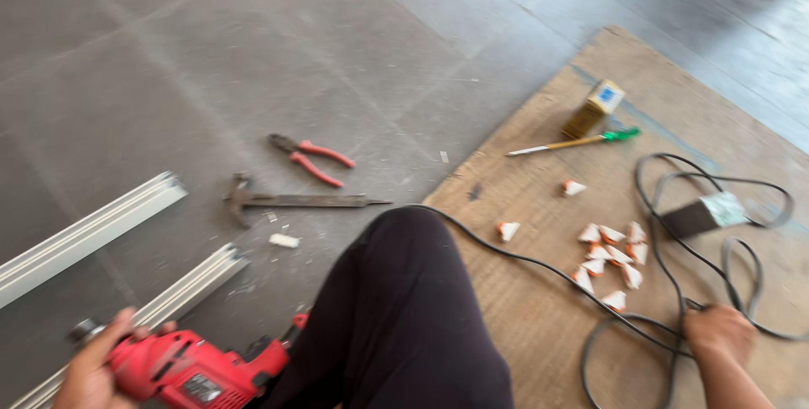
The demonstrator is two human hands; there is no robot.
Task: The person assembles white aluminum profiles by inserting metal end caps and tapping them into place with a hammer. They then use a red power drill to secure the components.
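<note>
Gripping a red power drill at the lower left, the left hand has its fingers curled tight around the front of the tool, near the chuck. The drill's long axis runs roughly left to right, its rear end toward the person's dark-trousered knee. The right hand presses down, closed, on a loop of black cable on a plywood board at the lower right; whether its fingers fully grasp the cable is hard to tell. The cable leads from that hand across the board's near edge, behind the knee, toward the drill. On the board lie small white-and-orange plugs, a screwdriver and a little box. Left of the board, on grey floor, rest red pliers, a hammer and white channel strips.
</note>
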